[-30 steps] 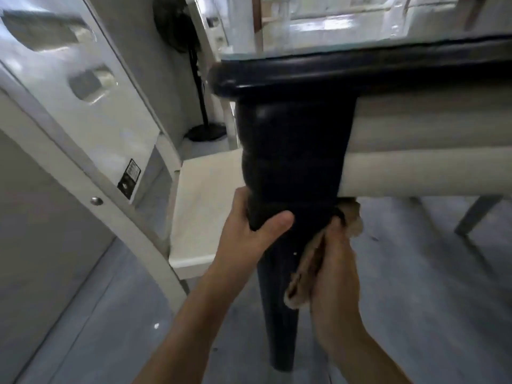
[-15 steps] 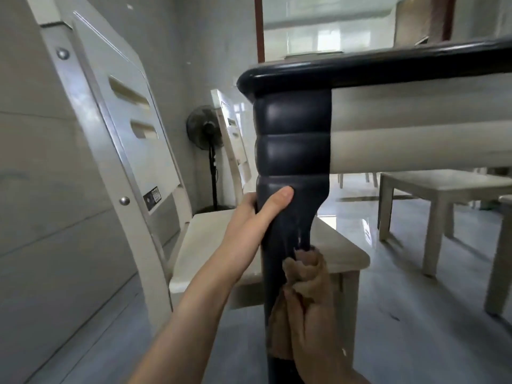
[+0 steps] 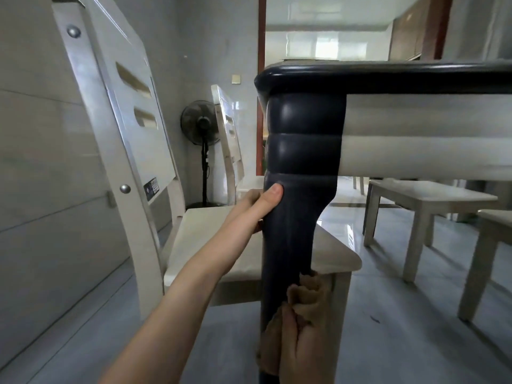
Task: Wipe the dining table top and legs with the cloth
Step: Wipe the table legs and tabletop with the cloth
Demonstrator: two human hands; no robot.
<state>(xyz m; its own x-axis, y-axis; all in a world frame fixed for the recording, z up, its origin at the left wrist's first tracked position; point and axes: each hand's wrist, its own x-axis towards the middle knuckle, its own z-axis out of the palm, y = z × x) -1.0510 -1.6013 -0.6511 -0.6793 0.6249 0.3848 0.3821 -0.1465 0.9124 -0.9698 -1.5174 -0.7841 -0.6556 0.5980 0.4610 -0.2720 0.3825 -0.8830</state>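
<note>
**A:** Where is the right hand?

**B:** Bottom centre of the frame. Its fingers are curled round a crumpled tan cloth, pressing it against the right side of the dark, glossy, turned wooden table leg. Bunched like that, I'd judge, the cloth makes a thick pad that follows the curved face.

**A:** And the left hand?

**B:** Higher, mid-frame, gripping the same leg just under its bulged rings. The thumb lies across the front and the fingers go round behind, where I cannot see them. It looks like bracing, for balance while crouched low.

**A:** The top?

**B:** The dark rounded rim of the dining surface runs across the upper right, with a pale apron beneath. No cloth touches it, and I cannot tell whether it is wiped.

**A:** Around them?

**B:** A cream wooden chair with a slotted back stands at left, its seat just behind the leg. A black pedestal fan is further back, and pale stools are at right on the grey tiled floor.
</note>
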